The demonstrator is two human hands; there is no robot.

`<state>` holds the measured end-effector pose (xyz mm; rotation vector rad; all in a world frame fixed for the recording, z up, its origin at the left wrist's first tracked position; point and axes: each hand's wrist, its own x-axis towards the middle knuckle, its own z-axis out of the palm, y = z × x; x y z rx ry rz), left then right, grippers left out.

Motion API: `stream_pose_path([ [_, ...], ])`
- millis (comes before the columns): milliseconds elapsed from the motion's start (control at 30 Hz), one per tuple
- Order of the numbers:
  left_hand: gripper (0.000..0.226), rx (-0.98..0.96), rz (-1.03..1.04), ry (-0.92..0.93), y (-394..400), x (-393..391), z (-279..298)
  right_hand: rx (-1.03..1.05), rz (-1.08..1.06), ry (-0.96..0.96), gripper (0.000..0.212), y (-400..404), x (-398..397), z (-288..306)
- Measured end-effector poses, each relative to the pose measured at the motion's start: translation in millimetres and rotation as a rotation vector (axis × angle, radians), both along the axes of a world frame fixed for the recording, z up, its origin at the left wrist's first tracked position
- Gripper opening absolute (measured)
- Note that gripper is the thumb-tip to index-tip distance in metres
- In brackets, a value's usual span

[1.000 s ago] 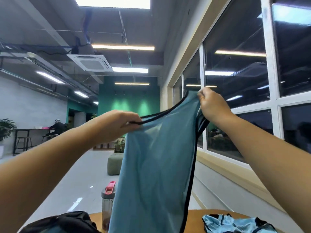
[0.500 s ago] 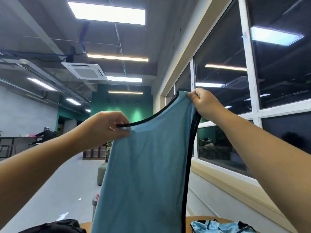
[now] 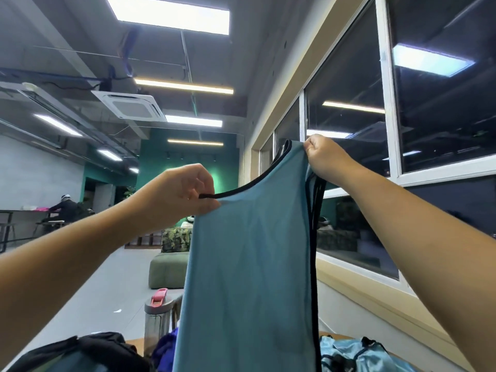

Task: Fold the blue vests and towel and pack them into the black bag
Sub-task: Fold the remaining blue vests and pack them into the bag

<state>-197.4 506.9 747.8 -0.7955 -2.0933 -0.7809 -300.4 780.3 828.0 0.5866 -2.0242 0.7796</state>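
Vest in hand: a blue vest (image 3: 249,264) with black trim hangs upright in front of the person, held up by both hands at its top edge.
Left hand: the left hand (image 3: 177,193) pinches the black-trimmed neckline, fingers curled and clamped on the cloth.
Right hand: the right hand (image 3: 326,157) grips the shoulder strap higher up, fingers closed round it.
Other vest: a second blue vest (image 3: 359,354) lies crumpled on the desk (image 3: 332,334), low right, just beside the hanging one.
Bag: the black bag (image 3: 88,350) sits at the lower left.
Bottle: a grey bottle (image 3: 157,318) with a pink cap stands upright between the bag and the hanging vest.
Purple cloth: a purple cloth (image 3: 166,347) lies by the bottle's foot.
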Motion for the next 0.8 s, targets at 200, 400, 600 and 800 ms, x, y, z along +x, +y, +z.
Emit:
stream_pose_path([
  [200, 0.034, 0.080, 0.002, -0.301, -18.9, -52.9, -61.7, 0.136, 0.041, -0.238, 0.036, -18.9, -49.1, -59.9],
  [400, 0.015, 0.050, 0.063, -0.577, -30.7, -119.3, -152.2, 0.160, 0.062, -0.432, 0.017, -38.8, -112.6, -146.1],
  [600, 0.049, -0.090, 0.142, -0.667, -41.0, -181.2, -219.1, 0.219, -0.016, -0.485, 0.020, -64.2, -171.3, -224.0],
  [800, 0.054, 0.050, 0.196, -0.731, -53.2, -232.9, -274.5, 0.303, -0.053, -0.422, 0.025, -71.7, -223.0, -269.5],
])
